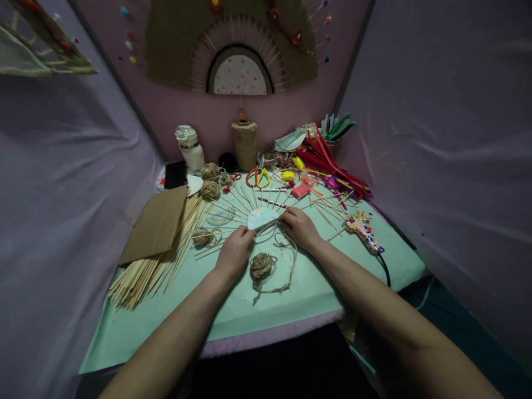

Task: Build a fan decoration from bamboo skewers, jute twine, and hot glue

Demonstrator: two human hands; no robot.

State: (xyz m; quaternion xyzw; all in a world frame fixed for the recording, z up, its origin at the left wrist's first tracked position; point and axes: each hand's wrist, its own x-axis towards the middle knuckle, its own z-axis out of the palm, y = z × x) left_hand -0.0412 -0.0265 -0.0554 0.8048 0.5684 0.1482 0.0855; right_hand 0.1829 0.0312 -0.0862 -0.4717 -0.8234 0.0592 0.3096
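Observation:
A pale half-round card [262, 217] lies on the mint-green table cover [291, 299], with thin wooden skewers fanning out from behind it. My left hand [235, 250] is closed in a pinch at the card's lower left edge, on the jute twine. My right hand [298, 227] is closed at the card's right corner, also pinching the twine [286, 260], which loops down between my hands to a small ball of twine [261, 266].
A heap of skewers [158, 260] and a brown cardboard sheet [157, 226] lie at the left. Twine balls [210, 189], a tall twine spool [244, 145], a white jar [190, 148], scissors [257, 177], red pipe cleaners [332, 166] and a glue gun [363, 230] crowd the back and right.

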